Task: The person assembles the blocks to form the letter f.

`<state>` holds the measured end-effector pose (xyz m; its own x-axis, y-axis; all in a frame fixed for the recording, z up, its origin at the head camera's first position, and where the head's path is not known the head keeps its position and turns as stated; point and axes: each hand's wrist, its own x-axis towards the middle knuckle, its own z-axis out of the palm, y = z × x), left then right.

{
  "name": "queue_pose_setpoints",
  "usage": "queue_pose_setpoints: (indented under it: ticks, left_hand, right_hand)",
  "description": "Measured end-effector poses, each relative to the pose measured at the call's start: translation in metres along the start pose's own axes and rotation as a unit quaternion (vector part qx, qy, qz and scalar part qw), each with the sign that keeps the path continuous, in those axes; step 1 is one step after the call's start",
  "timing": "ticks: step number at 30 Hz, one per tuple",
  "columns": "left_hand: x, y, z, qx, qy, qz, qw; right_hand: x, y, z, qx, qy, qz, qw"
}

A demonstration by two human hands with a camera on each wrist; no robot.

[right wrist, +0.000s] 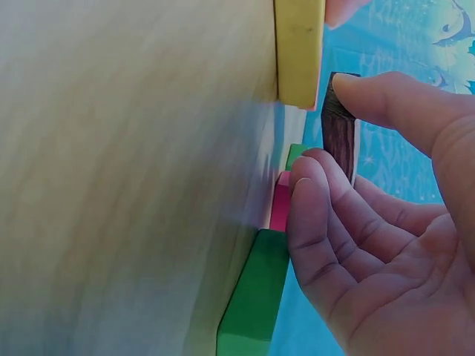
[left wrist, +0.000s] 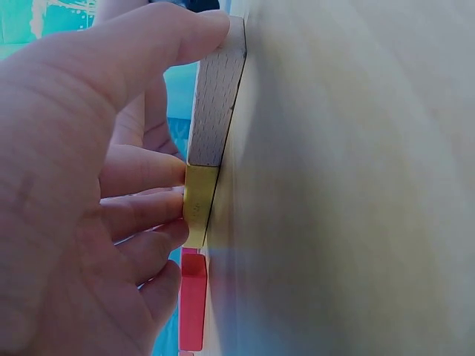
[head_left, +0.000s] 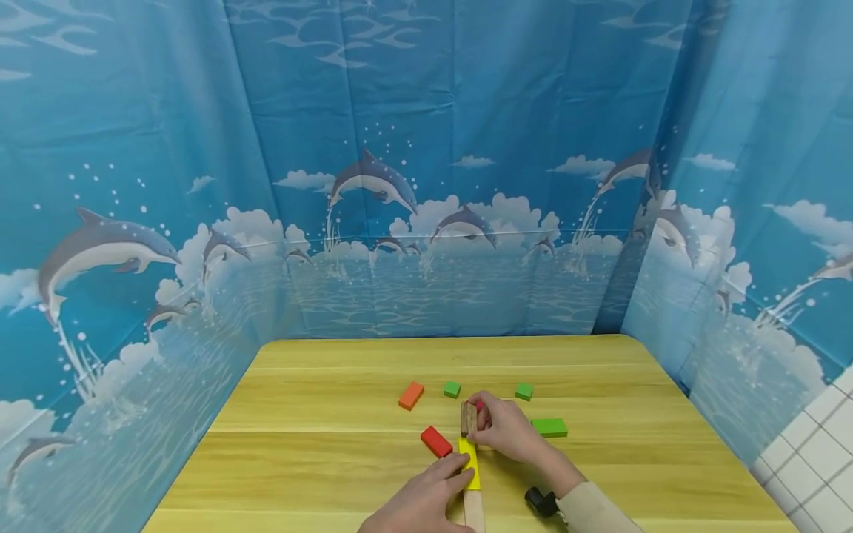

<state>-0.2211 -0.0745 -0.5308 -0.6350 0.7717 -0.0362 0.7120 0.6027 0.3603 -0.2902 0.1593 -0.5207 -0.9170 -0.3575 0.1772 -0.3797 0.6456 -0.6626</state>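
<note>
My right hand [head_left: 513, 431] pinches a dark brown wooden block [head_left: 468, 420] between thumb and fingers; in the right wrist view the block [right wrist: 341, 137] appears raised off the tabletop. Just nearer lies a yellow block [head_left: 474, 480], in line end to end with a pale plain wooden block [head_left: 473, 509]. My left hand [head_left: 423, 497] rests against this row, its fingertips touching the yellow block [left wrist: 199, 204] and its thumb on the pale block [left wrist: 215, 104]. A pink block [right wrist: 280, 204] is mostly hidden behind the right hand in the head view.
A red block [head_left: 436, 442] lies just left of the yellow one. Farther back are an orange block [head_left: 411, 395] and two small green blocks [head_left: 452, 389]. A longer green block [head_left: 549, 427] lies right of the right hand. A black object [head_left: 541, 503] sits beside the right sleeve.
</note>
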Motion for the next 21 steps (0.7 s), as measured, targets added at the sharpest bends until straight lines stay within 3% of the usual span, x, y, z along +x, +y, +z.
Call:
queue_pose_setpoints:
  ticks: [21]
  left_hand:
    - [-0.002, -0.002, 0.001, 0.006, 0.011, 0.007, 0.9999]
  right_hand:
    - [0.011, 0.001, 0.002, 0.010, -0.050, 0.007, 0.9987]
